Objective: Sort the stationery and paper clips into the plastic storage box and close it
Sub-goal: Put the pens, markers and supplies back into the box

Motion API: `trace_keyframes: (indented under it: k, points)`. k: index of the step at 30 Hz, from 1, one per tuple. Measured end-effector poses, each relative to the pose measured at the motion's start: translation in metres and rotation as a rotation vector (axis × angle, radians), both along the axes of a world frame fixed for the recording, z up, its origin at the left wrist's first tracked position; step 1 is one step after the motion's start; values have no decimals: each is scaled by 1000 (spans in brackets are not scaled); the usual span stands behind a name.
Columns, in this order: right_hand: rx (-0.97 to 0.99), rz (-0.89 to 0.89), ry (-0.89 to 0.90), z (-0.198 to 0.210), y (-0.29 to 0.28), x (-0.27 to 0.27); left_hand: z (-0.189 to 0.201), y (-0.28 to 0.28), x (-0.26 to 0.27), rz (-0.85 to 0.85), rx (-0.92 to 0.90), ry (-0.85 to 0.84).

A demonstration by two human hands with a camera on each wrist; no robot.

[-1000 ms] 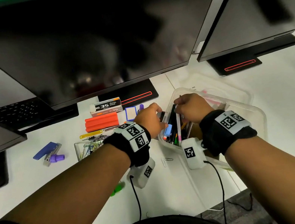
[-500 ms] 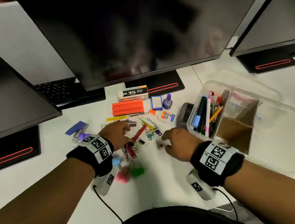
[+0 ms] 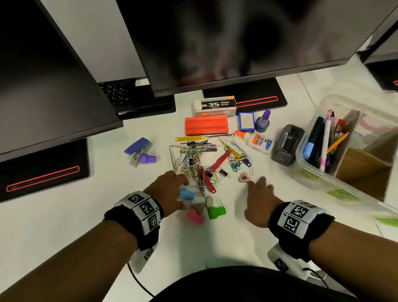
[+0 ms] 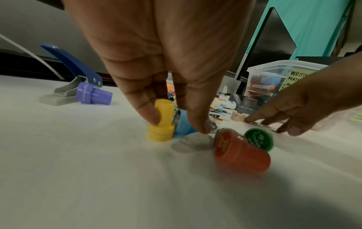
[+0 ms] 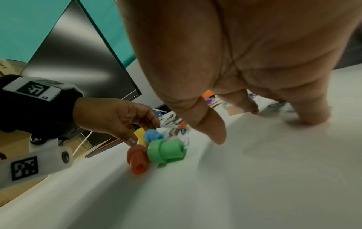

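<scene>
Most stationery not yet sorted. Plastic storage box (image 3: 351, 177) at desk's right edge, lid off, holds pens and markers (image 3: 321, 140) in one compartment only. Paper clips (image 3: 194, 162), stamps, glue bottle (image 3: 254, 139), staple box (image 3: 215, 106) all loose on desk (image 3: 47, 231). Left hand (image 3: 171, 195) pinches yellow stamp (image 4: 161, 122), blue stamp (image 3: 186, 193) beside it. Right hand (image 3: 257, 201) holds nothing, fingers extended, fingertip near small pink eraser (image 3: 244, 177). Closing box: far off, I judge.

Smooth matt white desk (image 3: 47, 231). Clear glossy plastic storage box (image 3: 375, 194) with a brown cardboard divider (image 3: 360, 167) inside. Small plastic stamps, yellow (image 4: 161, 122), red (image 4: 240, 156) and green (image 5: 165, 151), smooth and slightly shiny. Thin coloured wire paper clips (image 3: 189, 162). Glossy black monitor screen (image 3: 248, 17).
</scene>
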State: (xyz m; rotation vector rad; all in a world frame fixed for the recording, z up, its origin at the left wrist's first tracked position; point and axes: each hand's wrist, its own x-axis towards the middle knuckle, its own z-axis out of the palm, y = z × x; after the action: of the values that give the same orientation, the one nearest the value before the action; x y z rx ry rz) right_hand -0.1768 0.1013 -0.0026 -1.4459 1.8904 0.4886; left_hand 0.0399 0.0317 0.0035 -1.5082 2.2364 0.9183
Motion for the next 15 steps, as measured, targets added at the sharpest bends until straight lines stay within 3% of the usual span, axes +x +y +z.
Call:
trace_keyframes:
  k: [4, 7, 10, 13, 15]
  points:
    - [-92, 94, -228, 2, -13, 12, -2, -1, 4, 18, -20, 9]
    - [-250, 19, -332, 6, -21, 11, -4, -3, 8, 35, -24, 18]
    - [-373, -194, -202, 5, -24, 4, -6, -3, 10, 54, -25, 34]
    - [-237, -268, 11, 2, -20, -1, -9, -3, 10, 59, -22, 36]
    - [-170, -298, 9, -2, -17, 0, -11, -2, 10, 71, -14, 36]
